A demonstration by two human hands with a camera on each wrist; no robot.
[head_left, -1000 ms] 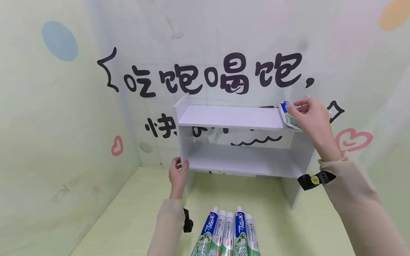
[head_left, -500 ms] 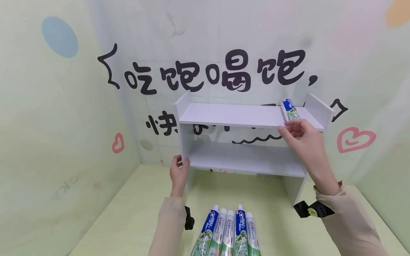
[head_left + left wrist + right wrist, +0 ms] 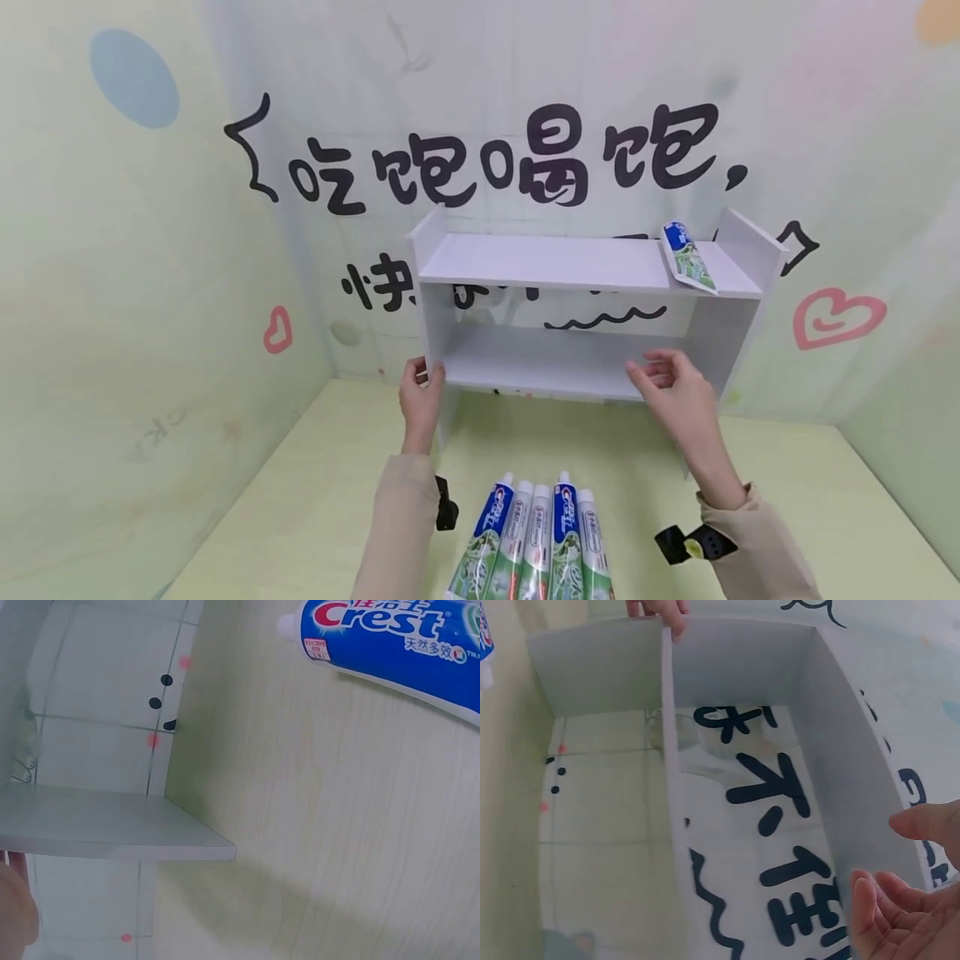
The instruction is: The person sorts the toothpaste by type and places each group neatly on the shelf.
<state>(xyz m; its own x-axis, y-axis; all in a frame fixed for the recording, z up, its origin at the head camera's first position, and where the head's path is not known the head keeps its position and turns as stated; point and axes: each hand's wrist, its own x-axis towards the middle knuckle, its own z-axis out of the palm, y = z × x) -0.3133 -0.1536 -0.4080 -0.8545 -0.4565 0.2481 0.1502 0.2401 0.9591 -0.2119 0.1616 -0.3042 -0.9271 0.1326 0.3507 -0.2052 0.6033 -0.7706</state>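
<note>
A white two-tier shelf (image 3: 540, 260) stands on the table against the back wall. My left hand (image 3: 422, 404) grips its left side panel at the lower board, thumb in front and fingers around the outer edge. On the top board, towards the right, lies a blue-and-green toothpaste tube (image 3: 688, 257), its bottom end at the front edge. My right hand (image 3: 678, 400) holds nothing; it hovers in front of the lower board with loosely bent fingers. Several tubes lie side by side nearer me, among them a Crest toothpaste tube (image 3: 390, 645) and a white-and-green toothpaste tube (image 3: 536, 542).
The pale yellow table (image 3: 300, 492) runs beneath the shelf. Behind it is a wall (image 3: 480, 67) with large black lettering, and another wall (image 3: 150, 292) closes off the left. The shelf's raised right side panel (image 3: 750, 237) stands beside the tube on top.
My right hand has let go of the toothpaste tube on the top board and moved down and left, in front of the lower board. My left hand stays on the side panel.
</note>
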